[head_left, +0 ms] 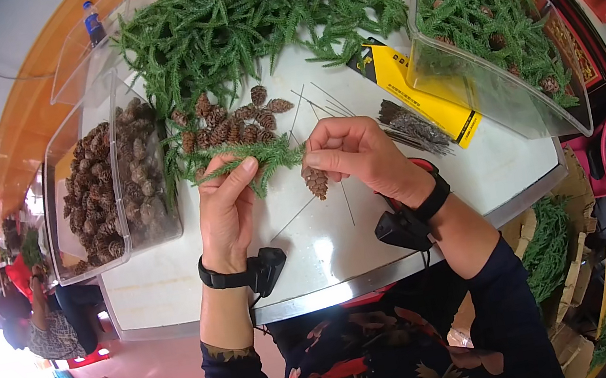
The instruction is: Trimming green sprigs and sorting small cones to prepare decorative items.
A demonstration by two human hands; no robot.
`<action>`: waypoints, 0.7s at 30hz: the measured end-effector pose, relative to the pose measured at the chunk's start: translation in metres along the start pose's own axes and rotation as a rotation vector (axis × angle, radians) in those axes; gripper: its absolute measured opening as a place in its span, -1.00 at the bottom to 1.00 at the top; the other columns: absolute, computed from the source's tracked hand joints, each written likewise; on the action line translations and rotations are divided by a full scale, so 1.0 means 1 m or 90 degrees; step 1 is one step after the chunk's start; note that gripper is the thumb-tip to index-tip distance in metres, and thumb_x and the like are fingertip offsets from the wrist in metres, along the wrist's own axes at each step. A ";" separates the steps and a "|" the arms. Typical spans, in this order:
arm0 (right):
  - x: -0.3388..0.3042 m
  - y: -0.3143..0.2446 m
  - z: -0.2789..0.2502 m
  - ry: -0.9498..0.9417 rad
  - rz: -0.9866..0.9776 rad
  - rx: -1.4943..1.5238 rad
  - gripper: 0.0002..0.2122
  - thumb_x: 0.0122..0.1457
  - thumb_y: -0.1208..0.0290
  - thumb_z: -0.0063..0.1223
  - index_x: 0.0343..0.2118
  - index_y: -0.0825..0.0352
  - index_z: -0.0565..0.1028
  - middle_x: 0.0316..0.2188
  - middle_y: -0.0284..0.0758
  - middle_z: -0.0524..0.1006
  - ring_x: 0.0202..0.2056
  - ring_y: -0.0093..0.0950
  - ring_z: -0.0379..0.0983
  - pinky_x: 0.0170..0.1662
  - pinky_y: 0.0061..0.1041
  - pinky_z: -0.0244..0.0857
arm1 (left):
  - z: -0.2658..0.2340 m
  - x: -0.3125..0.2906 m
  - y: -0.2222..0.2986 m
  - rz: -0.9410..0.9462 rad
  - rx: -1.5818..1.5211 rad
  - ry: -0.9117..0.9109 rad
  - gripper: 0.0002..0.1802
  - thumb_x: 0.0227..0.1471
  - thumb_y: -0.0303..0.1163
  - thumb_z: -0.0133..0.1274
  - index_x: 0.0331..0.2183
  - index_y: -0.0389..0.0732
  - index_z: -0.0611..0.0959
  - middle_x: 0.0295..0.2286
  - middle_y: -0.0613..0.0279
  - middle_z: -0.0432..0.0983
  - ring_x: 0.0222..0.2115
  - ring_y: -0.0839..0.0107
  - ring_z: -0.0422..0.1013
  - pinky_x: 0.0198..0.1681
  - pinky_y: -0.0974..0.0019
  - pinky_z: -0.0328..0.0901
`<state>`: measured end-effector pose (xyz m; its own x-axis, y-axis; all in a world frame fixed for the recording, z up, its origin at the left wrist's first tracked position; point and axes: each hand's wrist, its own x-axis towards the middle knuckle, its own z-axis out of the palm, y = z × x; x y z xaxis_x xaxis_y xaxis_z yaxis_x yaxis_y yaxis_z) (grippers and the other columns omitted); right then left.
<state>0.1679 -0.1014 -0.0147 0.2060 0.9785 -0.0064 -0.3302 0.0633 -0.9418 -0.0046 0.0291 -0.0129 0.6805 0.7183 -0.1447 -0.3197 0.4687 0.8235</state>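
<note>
My left hand (227, 190) is closed on a green artificial pine sprig (277, 152), pinching it between thumb and fingers. The sprig's right end reaches the fingertips of my right hand (354, 156). That hand is closed too, pinching at the top of a brown pine cone (315, 180), which hangs tip down just below the sprig. The fingers partly hide where cone and sprig meet. Just beyond my left hand lies a small pile of loose pine cones (232, 125). Thin wires (348, 201) lie on the white table (168, 292) around and under my hands.
A large heap of green sprigs (250, 14) covers the far side. Clear bins of pine cones (92, 196) stand left; a clear bin of sprigs and cones (484, 22) stands right. A yellow package (422, 89) lies beside a bundle of dark wires (413, 126). Other people sit nearby.
</note>
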 end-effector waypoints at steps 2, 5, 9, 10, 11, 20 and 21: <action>0.000 0.001 0.000 -0.001 -0.003 0.001 -0.92 0.12 0.44 0.06 -0.43 0.32 0.47 -0.55 -0.48 0.48 -0.55 -0.75 0.28 -0.46 -0.75 0.13 | 0.000 0.001 0.000 -0.005 -0.011 -0.019 -0.80 -0.03 -0.62 0.07 -0.26 -0.34 0.53 -0.33 0.14 0.51 -0.25 0.41 0.43 -0.06 0.38 0.31; -0.001 0.002 -0.001 -0.006 -0.010 0.004 -0.92 0.12 0.44 0.06 -0.43 0.32 0.47 -0.55 -0.48 0.48 -0.55 -0.74 0.29 -0.46 -0.74 0.14 | 0.002 -0.001 0.000 -0.030 -0.010 0.007 -0.84 -0.02 -0.64 0.05 -0.30 -0.35 0.55 -0.33 0.13 0.51 -0.25 0.40 0.43 -0.06 0.37 0.31; -0.001 0.002 -0.001 -0.005 0.000 -0.001 -0.92 0.12 0.45 0.05 -0.43 0.33 0.46 -0.54 -0.48 0.48 -0.54 -0.74 0.29 -0.45 -0.74 0.15 | 0.003 -0.002 0.003 -0.056 -0.003 0.003 -0.86 -0.03 -0.65 0.05 -0.33 -0.36 0.55 -0.34 0.13 0.51 -0.25 0.40 0.43 -0.06 0.32 0.33; -0.001 0.002 -0.001 -0.003 0.002 0.000 -0.92 0.12 0.45 0.06 -0.43 0.33 0.46 -0.54 -0.48 0.48 -0.54 -0.74 0.29 -0.44 -0.74 0.15 | 0.002 -0.001 0.003 -0.056 -0.003 0.003 -0.86 -0.03 -0.65 0.05 -0.33 -0.36 0.55 -0.34 0.13 0.51 -0.25 0.40 0.43 -0.06 0.32 0.33; -0.001 0.002 -0.001 -0.002 0.004 0.001 -0.92 0.12 0.45 0.06 -0.43 0.33 0.46 -0.54 -0.48 0.48 -0.54 -0.74 0.29 -0.44 -0.74 0.15 | 0.002 -0.001 0.002 -0.054 -0.010 -0.004 -0.86 -0.03 -0.65 0.05 -0.33 -0.36 0.55 -0.35 0.14 0.51 -0.26 0.40 0.43 -0.06 0.32 0.33; -0.001 -0.002 0.000 0.010 0.007 -0.007 -0.93 0.12 0.45 0.06 -0.43 0.32 0.46 -0.54 -0.49 0.48 -0.54 -0.75 0.30 -0.45 -0.75 0.14 | 0.008 -0.002 0.004 -0.045 0.021 -0.082 -0.84 -0.03 -0.61 0.09 -0.31 -0.31 0.54 -0.36 0.21 0.50 -0.30 0.46 0.42 -0.10 0.45 0.30; -0.001 -0.002 -0.001 0.010 0.006 -0.008 -0.93 0.12 0.45 0.06 -0.43 0.32 0.46 -0.54 -0.49 0.48 -0.54 -0.75 0.30 -0.45 -0.75 0.14 | 0.008 -0.002 0.005 -0.045 0.042 -0.105 -0.83 -0.03 -0.60 0.09 -0.30 -0.30 0.53 -0.36 0.22 0.50 -0.31 0.47 0.42 -0.11 0.47 0.30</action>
<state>0.1688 -0.1026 -0.0131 0.2176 0.9758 -0.0207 -0.3211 0.0515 -0.9456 -0.0022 0.0257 -0.0043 0.8005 0.5880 -0.1161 -0.2268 0.4765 0.8494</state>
